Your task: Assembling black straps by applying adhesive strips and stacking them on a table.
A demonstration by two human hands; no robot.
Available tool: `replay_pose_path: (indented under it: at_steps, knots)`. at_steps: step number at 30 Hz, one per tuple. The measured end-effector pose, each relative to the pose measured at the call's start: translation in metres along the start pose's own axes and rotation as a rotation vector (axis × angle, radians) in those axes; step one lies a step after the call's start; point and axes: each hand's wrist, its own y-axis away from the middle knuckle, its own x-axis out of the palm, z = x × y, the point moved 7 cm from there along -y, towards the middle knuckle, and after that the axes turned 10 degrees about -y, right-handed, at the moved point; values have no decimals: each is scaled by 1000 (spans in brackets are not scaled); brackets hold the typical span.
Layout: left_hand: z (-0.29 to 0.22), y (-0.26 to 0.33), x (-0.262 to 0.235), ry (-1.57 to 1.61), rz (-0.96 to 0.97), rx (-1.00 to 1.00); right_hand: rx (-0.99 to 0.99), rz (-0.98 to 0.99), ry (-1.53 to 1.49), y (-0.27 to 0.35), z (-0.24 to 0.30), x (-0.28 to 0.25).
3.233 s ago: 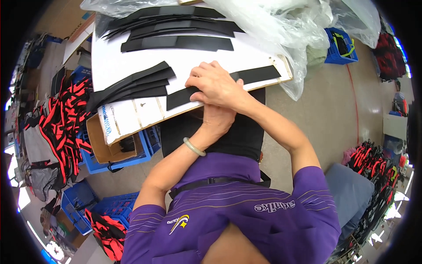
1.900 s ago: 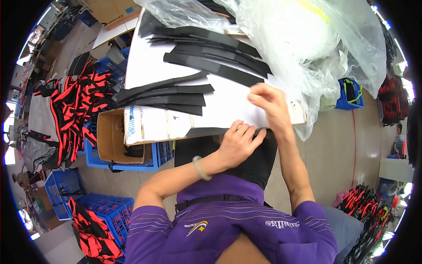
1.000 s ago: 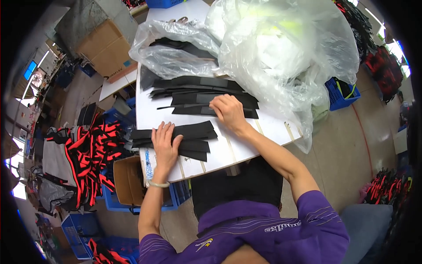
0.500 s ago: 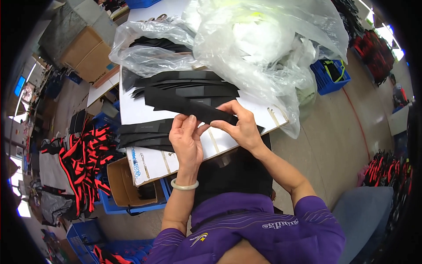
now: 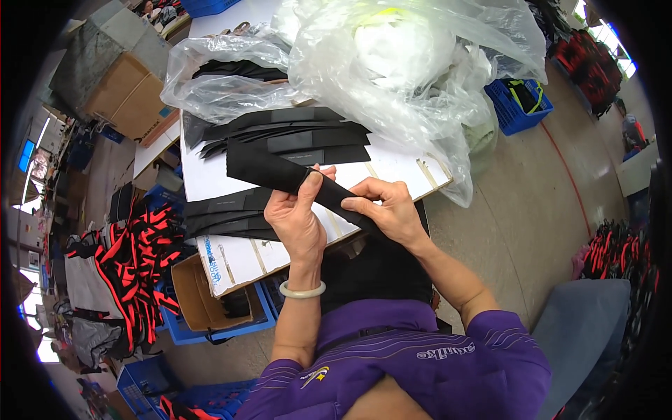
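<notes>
A long black fabric strip (image 5: 269, 168) is held slantwise above the near part of the white table. My left hand (image 5: 297, 217) pinches it near its middle, thumb on top and fingers behind. Toward its lower right end, my right hand (image 5: 388, 210) grips the same strip between thumb and fingers. Beyond the strip lies a fanned pile of black fabric pieces (image 5: 301, 129). A second stack of black pieces (image 5: 227, 210) rests by the table's near left side, partly hidden behind my left hand.
Clear plastic bags (image 5: 392, 77) with white contents cover the table's far side. Below the near left edge stands a blue crate (image 5: 189, 334) holding a cardboard box (image 5: 199, 290). Red and black pieces (image 5: 133, 266) are heaped at left. Another blue crate (image 5: 518, 115) stands at right.
My left hand has slid up onto the strip with its thumb now on top. The strip tilts more steeply, its right end lower. My view has shifted slightly.
</notes>
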Motion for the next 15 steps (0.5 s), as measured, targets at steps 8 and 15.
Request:
replay_pose_path:
  at_steps: [8, 15]
  knots:
    - [1, 5, 15, 247, 121, -99, -53, 41, -89, 9, -9, -3]
    - [10, -14, 17, 265, 4, -112, -326, -210, 280, 7, -8, -3]
